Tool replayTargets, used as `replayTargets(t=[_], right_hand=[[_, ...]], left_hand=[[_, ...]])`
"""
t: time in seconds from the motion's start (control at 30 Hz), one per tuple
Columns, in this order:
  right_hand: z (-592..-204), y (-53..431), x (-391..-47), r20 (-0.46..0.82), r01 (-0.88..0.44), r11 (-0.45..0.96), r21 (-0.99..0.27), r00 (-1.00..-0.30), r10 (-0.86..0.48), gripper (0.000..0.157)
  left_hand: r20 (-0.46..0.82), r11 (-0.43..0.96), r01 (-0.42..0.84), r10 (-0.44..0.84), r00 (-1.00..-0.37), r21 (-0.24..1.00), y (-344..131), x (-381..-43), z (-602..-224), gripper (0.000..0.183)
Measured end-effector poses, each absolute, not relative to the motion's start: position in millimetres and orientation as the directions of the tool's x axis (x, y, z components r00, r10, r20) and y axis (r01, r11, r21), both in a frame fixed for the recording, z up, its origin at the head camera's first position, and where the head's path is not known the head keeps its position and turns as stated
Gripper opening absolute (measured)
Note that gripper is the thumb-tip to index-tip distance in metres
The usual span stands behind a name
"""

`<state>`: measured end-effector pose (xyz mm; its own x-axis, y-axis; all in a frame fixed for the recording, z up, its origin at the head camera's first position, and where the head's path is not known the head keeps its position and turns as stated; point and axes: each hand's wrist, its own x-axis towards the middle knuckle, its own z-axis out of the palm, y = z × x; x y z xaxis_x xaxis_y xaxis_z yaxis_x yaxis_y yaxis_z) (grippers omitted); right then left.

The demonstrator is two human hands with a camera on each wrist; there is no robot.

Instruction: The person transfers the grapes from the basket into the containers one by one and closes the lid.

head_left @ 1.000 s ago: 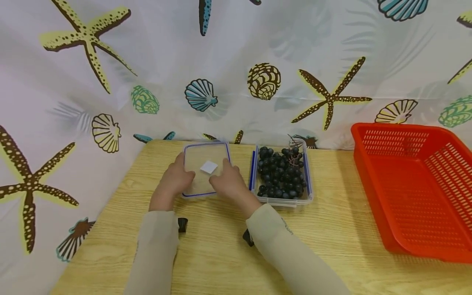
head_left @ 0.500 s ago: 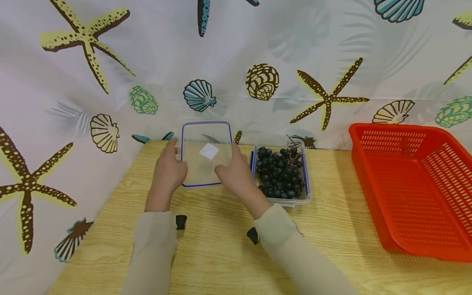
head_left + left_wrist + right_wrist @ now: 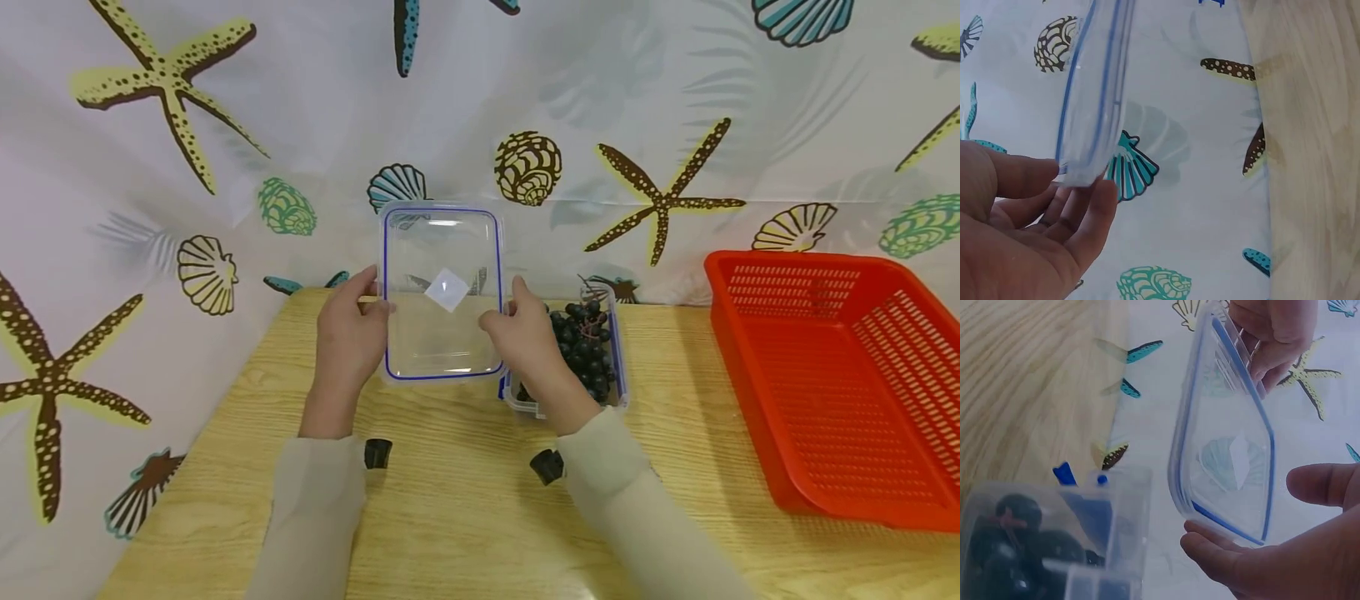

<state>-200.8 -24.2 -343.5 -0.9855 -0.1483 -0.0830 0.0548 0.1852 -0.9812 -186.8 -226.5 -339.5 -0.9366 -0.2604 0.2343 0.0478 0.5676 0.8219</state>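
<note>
Both hands hold a clear plastic container lid with a blue seal (image 3: 442,337) raised over the table, its broad face tilted toward me. A white square label (image 3: 447,289) sits in its middle. My left hand (image 3: 348,329) pinches the left edge, thumb on one side and fingers on the other, as the left wrist view shows. At the opposite edge is my right hand (image 3: 531,337), its fingers (image 3: 1210,547) touching the lid's underside. Behind my right hand stands a clear plastic box (image 3: 621,367) of dark grapes (image 3: 588,346), partly covered by that hand.
A red plastic basket (image 3: 765,417) with perforated sides stands at the right. The wooden table (image 3: 450,517) ends against a white curtain (image 3: 465,100) printed with shells and starfish. Black pieces (image 3: 377,453) show at both sleeve cuffs.
Both hands have lifted the lid off the table, tilted it up toward the curtain and brought it slightly right. The right hand now overlaps the grape box, which has stayed put.
</note>
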Motion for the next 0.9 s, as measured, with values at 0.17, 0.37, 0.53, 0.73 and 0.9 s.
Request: replayTargets(t=[0.17,0.37,0.53,0.73,0.9], right_hand=[[-334.8,-11.8,-196.4,-0.055,0.026,0.164,-0.986,-0.984,-0.172,0.068],[-324.7,8.6,-185.8,0.044,-0.078,0.157,-0.985,-0.976,-0.212,0.069],[-318.5,25.7,-178.5,0.169,-0.207,0.195,-0.959,-0.966,-0.194,0.066],[-318.1,41.9,-173.5,0.227,-0.252,0.108,-0.962,-0.953,-0.198,0.060],[-319.3,54.0,-171.8,0.241,-0.250,0.026,-0.968,-0.954,-0.181,0.054]], left_hand=[[0.329,0.531,0.122,-0.316,-0.890,0.839,-218.8,-181.7,-331.4,0.041],[0.420,0.482,0.213,-0.375,-0.826,0.850,-210.9,-173.4,-320.9,0.028],[0.470,0.428,0.302,-0.368,-0.802,0.852,-206.0,-169.0,-315.4,0.021],[0.474,0.368,0.347,-0.349,-0.809,0.863,-201.2,-168.7,-315.5,0.019],[0.494,0.329,0.394,-0.318,-0.809,0.858,-195.3,-169.5,-317.9,0.017]])
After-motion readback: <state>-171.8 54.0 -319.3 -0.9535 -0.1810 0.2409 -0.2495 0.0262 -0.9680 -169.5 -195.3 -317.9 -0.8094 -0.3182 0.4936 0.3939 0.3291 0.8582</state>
